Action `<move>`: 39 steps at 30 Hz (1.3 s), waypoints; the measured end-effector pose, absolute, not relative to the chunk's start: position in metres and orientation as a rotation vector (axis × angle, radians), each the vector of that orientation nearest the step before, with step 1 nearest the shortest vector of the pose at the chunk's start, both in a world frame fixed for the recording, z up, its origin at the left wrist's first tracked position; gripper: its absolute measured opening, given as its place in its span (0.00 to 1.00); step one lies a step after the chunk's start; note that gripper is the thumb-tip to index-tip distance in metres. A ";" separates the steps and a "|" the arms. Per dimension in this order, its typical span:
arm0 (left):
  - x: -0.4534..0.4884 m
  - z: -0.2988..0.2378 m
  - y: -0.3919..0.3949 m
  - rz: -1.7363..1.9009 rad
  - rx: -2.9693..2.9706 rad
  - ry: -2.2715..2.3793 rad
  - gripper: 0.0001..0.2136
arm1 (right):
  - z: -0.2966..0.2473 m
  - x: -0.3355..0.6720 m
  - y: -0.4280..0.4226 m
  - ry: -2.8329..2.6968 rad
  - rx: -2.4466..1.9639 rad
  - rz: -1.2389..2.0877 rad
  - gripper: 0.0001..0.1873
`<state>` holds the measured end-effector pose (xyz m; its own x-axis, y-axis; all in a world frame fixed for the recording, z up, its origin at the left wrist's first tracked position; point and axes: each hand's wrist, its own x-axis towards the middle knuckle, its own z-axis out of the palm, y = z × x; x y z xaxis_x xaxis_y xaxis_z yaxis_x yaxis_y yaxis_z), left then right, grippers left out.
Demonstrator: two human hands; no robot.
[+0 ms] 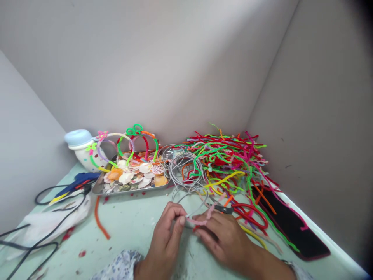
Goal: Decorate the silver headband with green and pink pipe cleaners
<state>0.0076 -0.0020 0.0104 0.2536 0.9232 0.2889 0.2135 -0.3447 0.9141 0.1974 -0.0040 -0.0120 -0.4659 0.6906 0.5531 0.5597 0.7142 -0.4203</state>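
Note:
My left hand (169, 233) is closed, thumb and forefinger pinching the end of a pale pink pipe cleaner (210, 212) against a strand of grey wire. That strand seems to lead back to the loose coil of grey wire (186, 171) behind my hands. Bent around the other side of the pipe cleaner, the fingers of my right hand (225, 239) are closed too; its free end sticks up past the knuckles. Dark-handled pliers or cutters (223, 209) lie just behind my right hand, partly hidden, their kind unclear.
A metal tray (131, 192) of seashells stands behind, with pipe-cleaner headbands (118, 135) propped over it. Left are a white bottle (87, 155), a plastic bag (55, 217), blue-handled tool (77, 181) and black cable (52, 229). Right, a pipe-cleaner heap (227, 155) partly covers a black mat (303, 237).

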 end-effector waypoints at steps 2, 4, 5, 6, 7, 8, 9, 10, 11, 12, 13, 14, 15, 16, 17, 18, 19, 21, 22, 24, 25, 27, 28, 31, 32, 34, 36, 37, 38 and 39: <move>0.008 0.011 -0.002 1.128 1.735 1.049 0.09 | -0.015 0.198 -0.002 -2.130 -0.942 0.228 0.15; 0.008 0.012 -0.003 1.118 1.739 1.044 0.09 | -0.015 0.198 0.000 -2.093 -0.910 0.227 0.12; 0.008 0.012 -0.004 1.110 1.745 1.041 0.09 | -0.015 0.198 0.000 -2.083 -0.882 0.229 0.11; 0.008 0.012 -0.005 1.102 1.754 1.033 0.09 | -0.014 0.197 0.000 -2.071 -0.853 0.234 0.09; 0.007 0.012 -0.006 1.093 1.763 1.026 0.09 | -0.013 0.197 0.000 -2.061 -0.830 0.245 0.07; 0.007 0.012 -0.006 1.083 1.773 1.020 0.09 | -0.012 0.196 0.000 -2.052 -0.815 0.256 0.05; 0.007 0.012 -0.007 1.071 1.782 1.017 0.09 | -0.012 0.196 0.000 -2.048 -0.810 0.267 0.04; 0.007 0.012 -0.007 1.058 1.790 1.015 0.09 | -0.011 0.196 -0.001 -2.050 -0.810 0.274 0.04; 0.007 0.011 -0.007 1.048 1.796 1.016 0.09 | -0.010 0.195 -0.001 -2.053 -0.811 0.275 0.04; 0.007 0.011 -0.007 1.037 1.802 1.017 0.10 | -0.010 0.196 -0.001 -2.057 -0.810 0.273 0.04; 0.007 0.010 -0.007 1.028 1.807 1.021 0.10 | -0.010 0.196 -0.002 -2.060 -0.805 0.271 0.05; 0.007 0.009 -0.007 1.019 1.812 1.024 0.10 | -0.009 0.196 -0.002 -2.063 -0.800 0.273 0.06; 0.007 0.008 -0.007 1.015 1.818 1.029 0.10 | -0.009 0.197 -0.002 -2.066 -0.798 0.273 0.07; 0.007 0.008 -0.006 1.015 1.825 1.034 0.10 | -0.009 0.198 -0.002 -2.069 -0.798 0.268 0.07; 0.007 0.007 -0.006 1.013 1.832 1.039 0.10 | -0.009 0.198 -0.003 -2.073 -0.800 0.259 0.08; 0.007 0.007 -0.005 1.013 1.837 1.046 0.10 | -0.008 0.198 -0.003 -2.082 -0.803 0.251 0.08; 0.007 0.007 -0.005 1.017 1.842 1.050 0.10 | -0.008 0.199 -0.003 -2.091 -0.803 0.244 0.07; 0.007 0.008 -0.005 1.030 1.844 1.059 0.10 | -0.006 0.199 -0.004 -2.102 -0.789 0.228 0.07; 0.007 0.008 -0.005 1.039 1.843 1.063 0.10 | -0.005 0.199 -0.004 -2.099 -0.785 0.208 0.07; 0.007 0.009 -0.005 1.044 1.845 1.067 0.10 | -0.003 0.199 -0.006 -2.070 -0.791 0.125 0.07; 0.007 0.009 -0.006 1.038 1.851 1.068 0.10 | -0.003 0.199 -0.006 -2.049 -0.802 0.074 0.08; 0.007 0.009 -0.007 1.015 1.865 1.071 0.10 | -0.003 0.200 -0.007 -2.025 -0.839 0.012 0.09; 0.007 0.008 -0.007 1.002 1.872 1.073 0.10 | -0.003 0.201 -0.007 -2.022 -0.849 0.008 0.09; 0.007 0.006 -0.007 0.988 1.884 1.070 0.11 | -0.005 0.201 -0.004 -2.017 -0.859 0.054 0.09; 0.007 0.006 -0.007 0.985 1.887 1.067 0.11 | -0.005 0.201 -0.003 -2.014 -0.856 0.068 0.09; 0.007 0.005 -0.006 0.980 1.892 1.055 0.12 | -0.005 0.201 -0.001 -2.010 -0.863 0.081 0.08; 0.007 0.006 -0.007 0.970 1.898 1.048 0.12 | -0.005 0.200 0.000 -2.012 -0.875 0.087 0.08; 0.007 0.006 -0.007 0.964 1.904 1.048 0.12 | -0.004 0.200 0.000 -2.014 -0.885 0.089 0.08; 0.007 0.006 -0.007 0.956 1.911 1.053 0.12 | -0.004 0.199 -0.001 -2.017 -0.897 0.092 0.09; 0.007 0.007 -0.007 0.945 1.920 1.057 0.12 | -0.003 0.199 -0.001 -2.018 -0.910 0.094 0.09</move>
<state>0.0072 -0.0070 0.0067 0.3898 0.8871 0.2471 0.3448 -0.3895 0.8541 0.1989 -0.0009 -0.0034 -0.3310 0.6326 0.7002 0.5651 0.7271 -0.3899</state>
